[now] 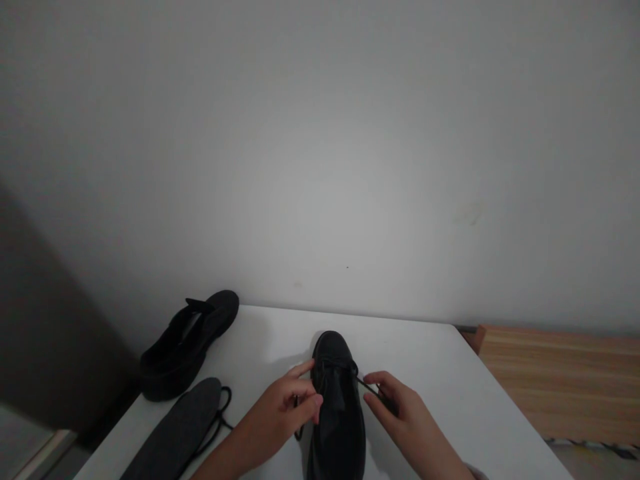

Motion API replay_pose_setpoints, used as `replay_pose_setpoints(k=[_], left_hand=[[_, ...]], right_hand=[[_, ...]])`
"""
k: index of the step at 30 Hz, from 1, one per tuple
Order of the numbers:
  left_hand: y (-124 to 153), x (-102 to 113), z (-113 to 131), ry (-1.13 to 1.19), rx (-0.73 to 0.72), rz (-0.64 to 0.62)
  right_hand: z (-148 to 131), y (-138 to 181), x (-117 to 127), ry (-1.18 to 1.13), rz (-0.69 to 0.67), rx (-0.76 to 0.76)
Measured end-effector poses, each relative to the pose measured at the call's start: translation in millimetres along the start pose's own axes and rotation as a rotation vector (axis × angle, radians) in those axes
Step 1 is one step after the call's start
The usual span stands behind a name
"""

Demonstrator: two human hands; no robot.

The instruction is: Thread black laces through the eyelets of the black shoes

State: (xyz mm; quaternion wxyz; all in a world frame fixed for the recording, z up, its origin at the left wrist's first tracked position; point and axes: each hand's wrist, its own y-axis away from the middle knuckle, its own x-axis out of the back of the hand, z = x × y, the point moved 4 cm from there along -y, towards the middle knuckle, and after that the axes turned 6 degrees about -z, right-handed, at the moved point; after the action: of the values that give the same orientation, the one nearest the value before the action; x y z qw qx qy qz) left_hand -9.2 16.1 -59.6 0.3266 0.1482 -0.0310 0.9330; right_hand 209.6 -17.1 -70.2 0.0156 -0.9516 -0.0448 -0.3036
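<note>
A black shoe [340, 427] lies on the white table in front of me, its toe pointing away toward the wall. My right hand [395, 403] is beside the shoe's right side, its fingers closed on a dark shoelace [367, 385] that runs taut from the front of the shoe. On the other side, my left hand [295, 400] touches the shoe's left edge near the lacing, fingers curled together. A bit of dark lace shows below the left fingers, but what they pinch is partly hidden.
Another black shoe [193, 343] stands at the table's back left corner. Nearer lies a dark grey insole [180, 433] with a loose black lace [219, 423] beside it. A wall rises behind the white table [425, 347]. Wooden furniture [555, 383] is at the right.
</note>
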Motion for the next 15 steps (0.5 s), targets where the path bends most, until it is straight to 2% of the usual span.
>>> replay_pose_setpoints(k=[3, 7, 11, 15], left_hand=[[1.6, -3.1, 4.0, 0.006, 0.019, -0.038], [0.2, -3.0, 10.0, 0.037, 0.031, -0.056], [-3.1, -1.5, 16.2, 0.061, 0.063, -0.063], [-4.1, -2.4, 21.1, 0.073, 0.072, -0.094]], right_hand=[[-3.9, 0.9, -3.2, 0.055, -0.05, 0.011], [-20.6, 3.7, -2.9, 0.047, -0.001, 0.058], [-33.7, 7.5, -5.6, -0.029, -0.149, -0.009], [-33.2, 12.4, -2.3, -0.149, -0.264, -0.088]])
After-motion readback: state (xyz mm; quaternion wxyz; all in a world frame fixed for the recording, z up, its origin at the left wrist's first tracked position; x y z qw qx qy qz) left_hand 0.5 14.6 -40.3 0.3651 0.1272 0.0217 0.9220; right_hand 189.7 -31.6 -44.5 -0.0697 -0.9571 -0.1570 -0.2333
